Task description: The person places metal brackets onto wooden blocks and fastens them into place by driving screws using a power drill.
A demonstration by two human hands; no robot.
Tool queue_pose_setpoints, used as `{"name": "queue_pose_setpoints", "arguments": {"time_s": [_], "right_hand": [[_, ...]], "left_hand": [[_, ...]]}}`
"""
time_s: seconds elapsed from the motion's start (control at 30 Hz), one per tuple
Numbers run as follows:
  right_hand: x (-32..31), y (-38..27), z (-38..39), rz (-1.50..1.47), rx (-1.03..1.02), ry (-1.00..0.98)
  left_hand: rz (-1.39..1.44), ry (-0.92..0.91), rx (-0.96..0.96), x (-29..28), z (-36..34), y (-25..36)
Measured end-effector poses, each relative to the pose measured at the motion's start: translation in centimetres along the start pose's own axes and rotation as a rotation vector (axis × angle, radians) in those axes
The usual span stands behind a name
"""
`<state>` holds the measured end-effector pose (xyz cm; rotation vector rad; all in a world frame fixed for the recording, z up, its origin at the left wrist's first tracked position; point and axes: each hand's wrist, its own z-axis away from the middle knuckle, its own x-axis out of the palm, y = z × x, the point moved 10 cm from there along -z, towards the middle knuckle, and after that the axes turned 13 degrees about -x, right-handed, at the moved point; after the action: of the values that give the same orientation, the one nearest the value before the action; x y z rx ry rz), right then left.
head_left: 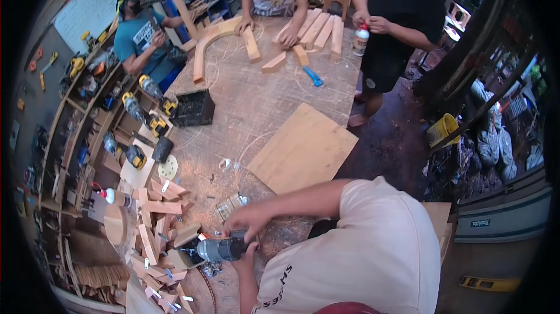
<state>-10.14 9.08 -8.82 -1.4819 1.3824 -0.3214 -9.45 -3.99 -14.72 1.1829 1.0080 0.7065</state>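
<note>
My left hand [247,258], coming up from the lower edge, is closed on the rear of a grey and black cordless drill [216,250]. From the right, my right hand [245,222] reaches over the same tool, fingers curled round its black part; motion smears it slightly. The drill's front points left toward a dark open box [189,255] among cut wood pieces. Beside my right hand lies a clear plastic container [231,206]. Small metal bits [212,269] are scattered below the drill.
Angled wood blocks [157,209] heap at left. More drills [137,110] line the table's left edge by a black bin [195,108]. A square board [303,148] lies right of centre. Across the table, three people handle wood strips [318,31], a white bottle [361,40] and a tool.
</note>
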Motion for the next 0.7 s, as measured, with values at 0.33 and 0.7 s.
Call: {"name": "queue_pose_setpoints", "arguments": {"time_s": [0.33,0.7], "right_hand": [[-37.1,16.8,13.5,0.835,0.734,0.623],[-52.5,24.1,19.8,1.308,1.174,0.329]], "left_hand": [[-0.428,0.117,0.412,1.4,-1.0,5.0],[-0.674,0.232,0.288,0.7,-4.0,1.8]]}}
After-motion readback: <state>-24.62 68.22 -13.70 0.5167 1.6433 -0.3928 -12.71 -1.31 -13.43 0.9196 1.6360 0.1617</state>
